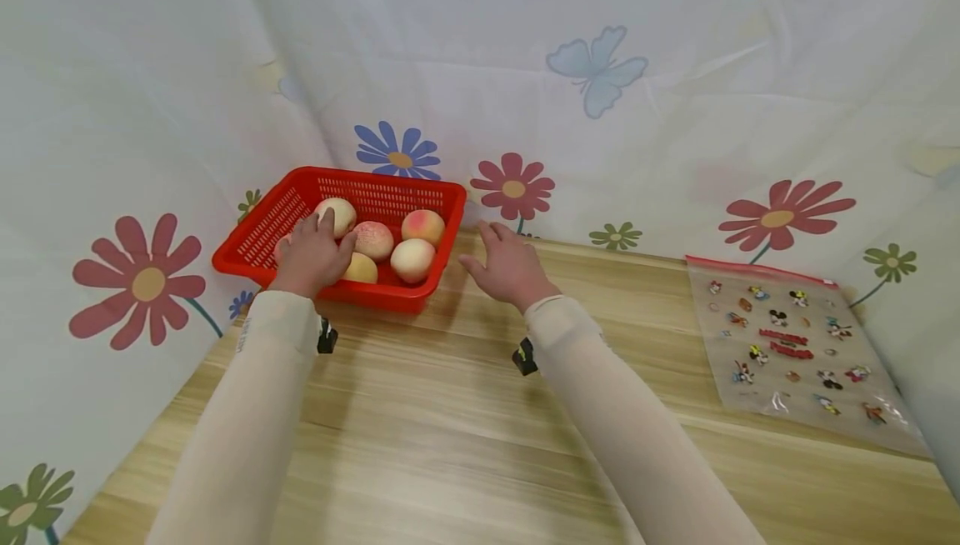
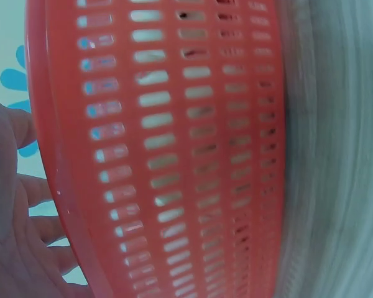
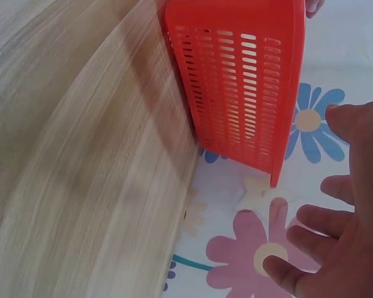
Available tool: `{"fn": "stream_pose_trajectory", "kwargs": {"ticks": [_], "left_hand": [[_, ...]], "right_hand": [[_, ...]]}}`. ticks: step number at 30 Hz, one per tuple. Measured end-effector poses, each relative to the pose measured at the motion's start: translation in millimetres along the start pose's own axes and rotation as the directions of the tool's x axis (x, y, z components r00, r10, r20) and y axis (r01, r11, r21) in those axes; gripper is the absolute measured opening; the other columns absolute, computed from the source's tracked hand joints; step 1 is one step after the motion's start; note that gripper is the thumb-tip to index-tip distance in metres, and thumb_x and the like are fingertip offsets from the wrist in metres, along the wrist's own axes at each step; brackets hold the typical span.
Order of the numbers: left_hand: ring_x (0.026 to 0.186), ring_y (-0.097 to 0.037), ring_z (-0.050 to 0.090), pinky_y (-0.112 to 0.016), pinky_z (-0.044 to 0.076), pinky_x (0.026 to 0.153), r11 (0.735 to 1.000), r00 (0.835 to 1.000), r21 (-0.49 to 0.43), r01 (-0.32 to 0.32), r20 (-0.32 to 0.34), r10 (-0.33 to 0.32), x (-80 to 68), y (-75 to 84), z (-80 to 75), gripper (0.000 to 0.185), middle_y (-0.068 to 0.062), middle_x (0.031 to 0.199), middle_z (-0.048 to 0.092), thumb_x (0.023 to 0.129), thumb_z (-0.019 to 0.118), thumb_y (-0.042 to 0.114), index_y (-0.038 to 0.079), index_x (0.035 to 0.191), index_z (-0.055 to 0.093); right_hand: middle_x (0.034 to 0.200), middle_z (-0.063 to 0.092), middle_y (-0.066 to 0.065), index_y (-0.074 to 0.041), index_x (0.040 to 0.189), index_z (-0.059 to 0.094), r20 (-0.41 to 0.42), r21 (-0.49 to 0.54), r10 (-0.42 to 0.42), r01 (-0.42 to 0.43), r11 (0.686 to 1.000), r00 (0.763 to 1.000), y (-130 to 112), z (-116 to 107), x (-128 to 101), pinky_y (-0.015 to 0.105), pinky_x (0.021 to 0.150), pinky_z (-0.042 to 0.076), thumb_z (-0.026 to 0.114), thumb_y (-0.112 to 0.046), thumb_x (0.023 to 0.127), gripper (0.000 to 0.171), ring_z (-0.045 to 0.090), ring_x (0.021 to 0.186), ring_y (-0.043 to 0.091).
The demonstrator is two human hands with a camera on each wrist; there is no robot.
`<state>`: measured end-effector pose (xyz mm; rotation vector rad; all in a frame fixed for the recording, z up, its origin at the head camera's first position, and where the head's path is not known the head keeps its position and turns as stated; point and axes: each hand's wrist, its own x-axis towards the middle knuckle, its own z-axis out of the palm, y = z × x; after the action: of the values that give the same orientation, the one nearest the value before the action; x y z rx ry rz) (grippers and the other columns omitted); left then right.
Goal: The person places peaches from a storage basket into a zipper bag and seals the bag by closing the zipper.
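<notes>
A red slotted plastic basket (image 1: 382, 298) holds several peaches, pale and pink ones, among them a white peach (image 1: 412, 260) and a pink-topped peach (image 1: 422, 227). Over the basket's left part is my left hand (image 1: 309, 257), its fingers spread above the fruit near a pale peach (image 1: 335, 217); whether they touch it I cannot tell. The left wrist view shows that hand (image 2: 12, 230) beyond the basket's rim (image 2: 50, 143). My right hand (image 1: 510, 266) hovers just right of the basket with loosely extended fingers, holding nothing; its fingers stay apart from the basket (image 3: 236, 18) in the right wrist view.
A clear zip bag (image 1: 795, 387) with a red seal and cartoon prints lies at the right of the wooden table (image 1: 420, 445). Behind and left hangs a flower-printed cloth (image 1: 450, 45), close to the basket's back.
</notes>
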<state>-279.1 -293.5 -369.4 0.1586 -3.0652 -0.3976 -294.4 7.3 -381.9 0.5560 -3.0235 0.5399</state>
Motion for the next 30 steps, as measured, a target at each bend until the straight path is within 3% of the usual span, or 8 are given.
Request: {"fn": "stream_pose_trajectory", "kwargs": {"ticks": [5, 20, 30], "left_hand": [[0.141, -0.053, 0.016, -0.073, 0.015, 0.110, 1.000, 1.000, -0.019, 0.019, -0.018, -0.019, -0.6, -9.3, -0.2, 0.073, -0.031, 0.155, 0.018, 0.100, 0.035, 0.044, 0.002, 0.154, 0.011], [0.140, -0.055, 0.011, -0.076, 0.009, 0.108, 0.991, 0.992, -0.035, 0.126, 0.008, -0.126, 2.3, -37.0, -4.8, 0.068, -0.032, 0.155, 0.012, 0.101, 0.035, 0.032, 0.003, 0.154, 0.006], [0.137, -0.059, 0.011, -0.078, 0.012, 0.106, 0.990, 0.990, -0.005, 0.139, -0.010, -0.139, -3.1, -65.9, -13.7, 0.069, -0.037, 0.152, 0.012, 0.099, 0.039, 0.024, -0.001, 0.153, 0.004]], "right_hand": [[0.154, 0.036, 0.010, -0.016, 0.153, 0.028, 0.011, 0.027, 0.018, -0.018, 0.999, 1.000, -6.6, 1.9, 3.2, 0.050, 0.110, 0.040, 0.050, -0.054, 0.094, 0.074, 0.040, 0.137, 0.030], [0.156, 0.032, 0.009, -0.017, 0.154, 0.026, 0.054, 0.153, 0.030, -0.038, 0.988, 0.998, -26.6, 9.6, 7.9, 0.049, 0.109, 0.042, 0.051, -0.054, 0.094, 0.075, 0.036, 0.141, 0.030], [0.155, 0.035, 0.011, -0.015, 0.155, 0.022, 0.095, 0.218, 0.002, -0.023, 0.976, 0.995, -37.0, 18.9, 11.4, 0.048, 0.110, 0.041, 0.051, -0.053, 0.094, 0.077, 0.039, 0.140, 0.030]]}}
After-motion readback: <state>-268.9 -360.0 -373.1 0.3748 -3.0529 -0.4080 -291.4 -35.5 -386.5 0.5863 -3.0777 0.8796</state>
